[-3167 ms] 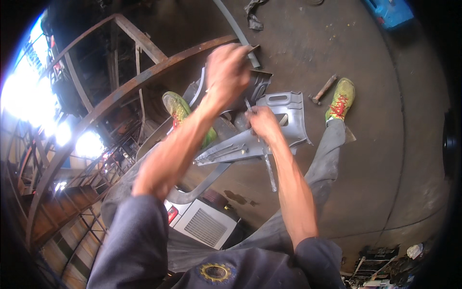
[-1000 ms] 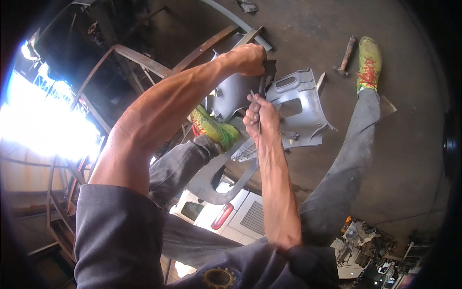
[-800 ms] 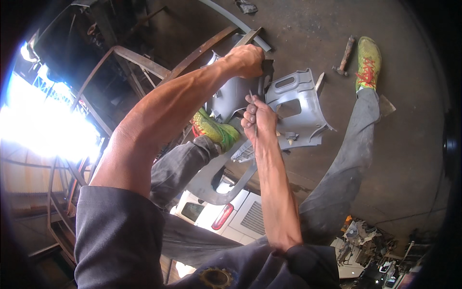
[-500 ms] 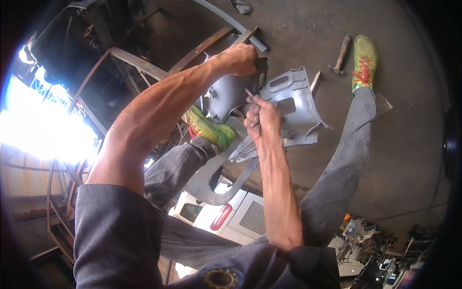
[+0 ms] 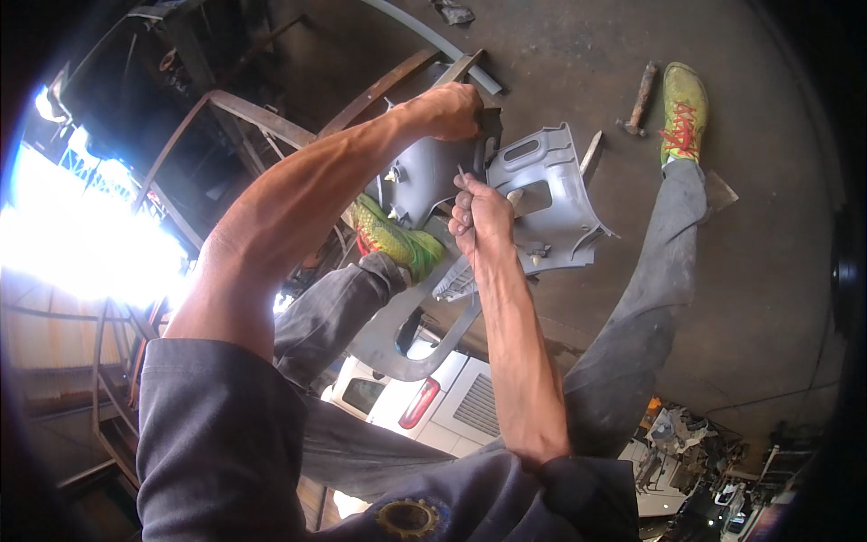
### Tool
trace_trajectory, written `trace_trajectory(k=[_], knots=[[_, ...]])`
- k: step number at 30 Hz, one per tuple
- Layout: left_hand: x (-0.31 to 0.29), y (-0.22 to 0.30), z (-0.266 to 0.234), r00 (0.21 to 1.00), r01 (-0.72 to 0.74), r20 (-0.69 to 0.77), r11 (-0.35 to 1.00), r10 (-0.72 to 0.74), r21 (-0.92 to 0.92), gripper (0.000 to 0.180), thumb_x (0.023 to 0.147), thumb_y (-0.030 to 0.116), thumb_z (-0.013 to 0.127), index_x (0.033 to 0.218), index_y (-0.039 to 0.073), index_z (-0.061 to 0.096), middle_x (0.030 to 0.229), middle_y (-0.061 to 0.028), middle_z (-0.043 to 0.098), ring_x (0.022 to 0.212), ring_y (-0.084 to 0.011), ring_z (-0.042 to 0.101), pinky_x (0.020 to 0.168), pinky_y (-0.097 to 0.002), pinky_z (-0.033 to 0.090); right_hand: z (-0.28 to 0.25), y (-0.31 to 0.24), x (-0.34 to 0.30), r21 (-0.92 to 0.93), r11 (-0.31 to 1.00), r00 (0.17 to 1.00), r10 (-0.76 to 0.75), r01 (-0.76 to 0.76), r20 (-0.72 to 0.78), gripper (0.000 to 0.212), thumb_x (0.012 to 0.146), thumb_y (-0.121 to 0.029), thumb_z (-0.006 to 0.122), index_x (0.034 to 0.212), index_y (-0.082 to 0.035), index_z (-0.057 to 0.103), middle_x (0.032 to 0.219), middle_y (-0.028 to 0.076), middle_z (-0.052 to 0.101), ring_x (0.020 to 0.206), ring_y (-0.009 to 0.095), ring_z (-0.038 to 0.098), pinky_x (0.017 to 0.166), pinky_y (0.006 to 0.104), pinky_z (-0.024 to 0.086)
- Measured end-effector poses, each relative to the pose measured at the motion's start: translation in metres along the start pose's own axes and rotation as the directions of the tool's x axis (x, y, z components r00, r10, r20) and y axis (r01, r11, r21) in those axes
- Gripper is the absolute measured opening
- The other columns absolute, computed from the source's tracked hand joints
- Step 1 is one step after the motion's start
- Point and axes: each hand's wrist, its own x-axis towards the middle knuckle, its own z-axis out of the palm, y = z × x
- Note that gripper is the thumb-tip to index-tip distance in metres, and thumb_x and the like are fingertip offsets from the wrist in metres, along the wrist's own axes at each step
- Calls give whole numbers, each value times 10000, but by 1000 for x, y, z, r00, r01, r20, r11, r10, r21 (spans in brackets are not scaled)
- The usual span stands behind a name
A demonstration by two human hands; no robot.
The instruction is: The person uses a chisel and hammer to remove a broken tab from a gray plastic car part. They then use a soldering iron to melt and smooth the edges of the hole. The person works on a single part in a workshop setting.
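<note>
My left hand (image 5: 457, 110) is closed in a fist at the far edge of a curved grey plastic trim panel (image 5: 428, 167), gripping that edge; its fingertips are hidden. Nearer to me, my right hand (image 5: 482, 217) is wrapped round a slim, pointed tool (image 5: 461, 170) whose tip pokes out above the thumb, close to the panel's surface. Most of that tool is covered by the fingers, so its kind does not show. Just right of this hand, another grey trim piece (image 5: 564, 194) with cut-out openings extends over the floor.
A hammer (image 5: 638, 104) lies by my right shoe (image 5: 685, 117). My left shoe (image 5: 397, 242) is beside the curved panel. Rusty metal frame bars (image 5: 262, 117) stand at left, and a grey tube (image 5: 442, 43) lies at the far side. Scrap parts (image 5: 686, 447) are piled at lower right.
My right hand has shifted slightly left with the slim tool, whose tip is now more upright. The left hand keeps its place on the panel.
</note>
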Motion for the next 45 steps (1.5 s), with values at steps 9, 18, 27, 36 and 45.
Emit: trace_trajectory(k=[9,18,27,36,45], knots=[[0,-1,-1,998,12,54,998,-8,-68,336,772,276,658,991,26,706,920,-222,685,888,-355,672,772,-425,536,-3,-2,-15,-50,999,1000,13,-13,-10,171,975,-178,539,1002,-9,539,607,-42,367,448,69,326,410,231,257],[-1,6,-5,998,15,63,999,-13,-35,358,772,266,661,1032,24,698,928,-221,687,888,-346,676,773,-420,533,-7,-3,-21,-133,991,1000,3,-1,15,176,975,-183,544,986,-8,557,597,-40,363,450,66,323,399,235,254],[-3,1,-19,985,-23,173,1000,19,20,498,754,379,684,1077,0,679,878,-198,691,859,-310,681,753,-410,531,-3,-8,1,-68,997,999,47,-45,28,204,977,-184,527,1006,16,544,606,-36,389,452,60,323,398,227,258],[34,18,-12,943,-62,329,943,-53,327,376,713,268,696,957,-18,710,887,-196,693,851,-333,673,746,-426,539,-6,-11,-3,-65,996,997,64,-60,50,207,980,-182,504,1024,16,545,611,-36,391,440,58,324,392,219,258],[33,8,-5,959,-60,282,976,-2,210,325,709,153,669,989,-9,705,910,-213,692,894,-349,670,792,-423,532,-6,-6,-2,-57,998,997,1,4,77,215,979,-168,489,1058,27,529,620,-38,368,444,55,325,395,224,263]])
